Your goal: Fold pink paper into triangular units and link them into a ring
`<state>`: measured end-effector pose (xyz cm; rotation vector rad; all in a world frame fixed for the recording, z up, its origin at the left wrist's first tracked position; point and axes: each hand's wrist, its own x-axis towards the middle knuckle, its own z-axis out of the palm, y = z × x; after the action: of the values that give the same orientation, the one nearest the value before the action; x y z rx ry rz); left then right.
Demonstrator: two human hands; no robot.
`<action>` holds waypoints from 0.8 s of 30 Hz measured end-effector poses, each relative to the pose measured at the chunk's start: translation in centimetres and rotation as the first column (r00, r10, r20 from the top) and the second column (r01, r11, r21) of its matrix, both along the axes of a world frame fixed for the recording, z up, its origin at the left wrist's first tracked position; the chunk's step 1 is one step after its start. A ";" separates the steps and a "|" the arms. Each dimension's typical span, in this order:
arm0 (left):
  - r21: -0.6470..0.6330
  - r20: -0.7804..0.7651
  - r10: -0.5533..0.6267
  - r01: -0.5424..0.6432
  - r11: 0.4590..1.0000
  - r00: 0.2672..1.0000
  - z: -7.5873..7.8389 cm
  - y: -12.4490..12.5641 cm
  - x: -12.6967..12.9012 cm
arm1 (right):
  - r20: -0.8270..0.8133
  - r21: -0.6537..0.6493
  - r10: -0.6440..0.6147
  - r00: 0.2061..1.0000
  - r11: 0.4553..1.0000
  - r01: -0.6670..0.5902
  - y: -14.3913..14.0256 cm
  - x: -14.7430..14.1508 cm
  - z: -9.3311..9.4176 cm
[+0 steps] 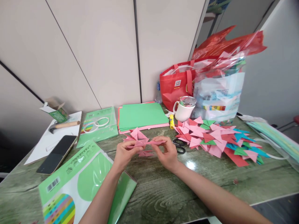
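Observation:
Between both hands, over the table, is a piece of folded pink paper (141, 142). My left hand (125, 151) pinches it from the left with thumb and fingers. On the other side, my right hand (166, 154) grips a thin, flat pink end with thumb below and fingers above. Whether this is one piece or two fitted together, I cannot tell. Just behind and below lie further folded pink pieces (137, 133), partly hidden by my fingers. Black-handled scissors (179, 146) rest right of my right hand, beside a heap of folded paper triangles (217, 135).
Green and pink sheets (142, 114) are stacked at the back, near a yellow glue stick (171, 121) and a white mug (184, 111). Bags (219, 90) stand behind the heap. Leftward are a paper pack (70, 177), a phone (57, 154) and a hammer (65, 125).

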<state>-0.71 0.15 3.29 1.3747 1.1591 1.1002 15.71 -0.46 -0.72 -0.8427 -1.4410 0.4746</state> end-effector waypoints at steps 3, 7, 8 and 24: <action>0.006 0.004 -0.009 0.009 1.000 1.000 0.0 0.0 0.0 | 0.001 0.013 0.006 1.000 1.000 -0.006 0.0 0.0 0.0; 0.001 -0.003 -0.012 0.012 1.000 1.000 0.0 0.0 -0.1 | 0.022 0.039 0.013 1.000 0.999 -0.014 0.0 0.0 0.0; 0.003 -0.005 -0.011 0.011 1.000 1.000 0.0 0.0 -0.1 | 0.026 0.041 0.013 1.000 0.999 -0.014 0.0 0.0 0.0; 0.005 0.013 -0.007 0.007 1.000 1.000 -0.3 0.0 -0.1 | 0.061 0.085 0.024 0.998 0.996 -0.029 0.1 0.1 0.1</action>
<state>-0.83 0.17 3.02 1.3721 1.1418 1.1060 15.77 -0.35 -0.65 -0.7753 -1.5185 0.4071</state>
